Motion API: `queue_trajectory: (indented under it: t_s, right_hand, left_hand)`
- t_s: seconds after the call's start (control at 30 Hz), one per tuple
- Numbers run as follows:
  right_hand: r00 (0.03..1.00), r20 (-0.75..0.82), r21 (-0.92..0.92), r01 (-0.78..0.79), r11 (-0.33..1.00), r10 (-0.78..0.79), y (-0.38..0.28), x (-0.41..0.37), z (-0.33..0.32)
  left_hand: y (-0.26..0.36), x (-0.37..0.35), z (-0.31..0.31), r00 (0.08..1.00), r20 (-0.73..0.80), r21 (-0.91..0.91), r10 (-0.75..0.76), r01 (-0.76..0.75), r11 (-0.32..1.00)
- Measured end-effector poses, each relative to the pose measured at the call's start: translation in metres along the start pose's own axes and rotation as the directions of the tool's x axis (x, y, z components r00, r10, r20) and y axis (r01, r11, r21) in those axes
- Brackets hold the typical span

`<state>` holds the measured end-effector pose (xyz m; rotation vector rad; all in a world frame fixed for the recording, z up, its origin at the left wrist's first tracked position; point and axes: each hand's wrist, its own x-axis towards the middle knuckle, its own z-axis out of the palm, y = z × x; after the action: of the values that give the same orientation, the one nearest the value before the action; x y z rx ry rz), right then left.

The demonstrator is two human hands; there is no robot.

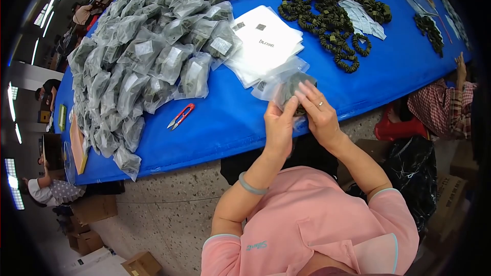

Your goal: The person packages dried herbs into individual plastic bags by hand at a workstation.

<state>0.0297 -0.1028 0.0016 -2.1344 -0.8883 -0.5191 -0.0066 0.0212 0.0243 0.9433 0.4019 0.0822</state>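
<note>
A clear plastic bag with a dark green fabric bundle inside is between my two hands, just over the table's near edge. My left hand grips its lower left side, thumb pointing up along the bag. Across the right side lies my right hand, fingers together and pressed on the bundle, with a ring on one finger. The fingers partly hide the bundle. Right behind the bag, a stack of flat printed plastic bags rests on the blue table.
Filled bags form a large heap on the left. Red-handled thread snips lie nearer me. Gathered dark green fabric bands and white labels are at the back. Another person's hand is at the right edge.
</note>
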Motion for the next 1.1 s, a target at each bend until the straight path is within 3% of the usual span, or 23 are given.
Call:
queue_trajectory:
  t_s: [0.17, 0.23, 0.3, 0.33, 0.4, 0.47, 0.5, 0.63, 0.67, 0.8, 0.97, 1.1]
  right_hand:
    - [0.998, -0.058, -0.137, -0.048, 0.989, 0.04, -0.005, 0.008, -0.013]
    - [0.997, -0.005, -0.216, -0.078, 0.973, 0.078, -0.004, 0.01, -0.022]
    - [0.992, 0.042, -0.293, -0.105, 0.95, 0.122, -0.002, 0.009, -0.032]
    - [0.991, 0.041, -0.293, -0.106, 0.95, 0.124, -0.001, 0.005, -0.038]
    - [0.987, 0.081, -0.169, -0.123, 0.978, 0.139, 0.003, -0.011, -0.058]
    - [0.982, 0.12, -0.047, -0.142, 0.989, 0.146, 0.006, -0.022, -0.069]
    - [0.981, 0.121, -0.05, -0.146, 0.988, 0.151, 0.005, -0.021, -0.068]
    - [0.961, -0.115, -0.29, -0.273, 0.917, 0.249, 0.011, 0.003, -0.053]
    - [0.961, -0.118, -0.294, -0.276, 0.915, 0.252, 0.017, 0.007, -0.051]
    - [0.805, -0.078, -0.236, -0.589, 0.773, 0.589, 0.042, 0.015, -0.031]
    - [0.886, -0.103, -0.089, -0.461, 0.883, 0.452, 0.038, 0.018, -0.04]
    - [0.829, -0.172, -0.049, -0.547, 0.836, 0.532, 0.045, 0.007, -0.054]
  left_hand:
    - [-0.01, -0.004, 0.006, 0.971, 0.146, -0.106, -0.191, 0.208, 0.972]
    - [-0.002, -0.006, 0.008, 0.975, 0.139, 0.205, -0.172, 0.142, 0.968]
    - [0.003, -0.007, 0.009, 0.979, 0.136, 0.499, -0.152, 0.065, 0.864]
    - [0.002, -0.007, 0.008, 0.979, 0.136, 0.5, -0.154, 0.067, 0.864]
    - [-0.003, -0.006, 0.002, 0.976, 0.16, 0.765, 0.149, -0.218, 0.606]
    - [-0.007, -0.006, 0.0, 0.867, 0.289, 0.899, 0.406, -0.392, 0.196]
    - [-0.008, -0.005, 0.0, 0.868, 0.292, 0.898, 0.401, -0.393, 0.198]
    - [-0.009, 0.001, 0.006, 0.724, 0.43, 0.861, 0.54, -0.509, -0.005]
    - [-0.01, 0.0, 0.007, 0.723, 0.434, 0.858, 0.537, -0.513, -0.003]
    - [-0.012, -0.008, 0.006, 0.84, 0.384, 0.91, 0.382, -0.414, -0.005]
    - [-0.004, -0.015, 0.01, 0.882, 0.317, 0.922, 0.35, -0.373, 0.107]
    - [-0.01, -0.008, 0.009, 0.867, 0.355, 0.92, 0.35, -0.39, 0.033]
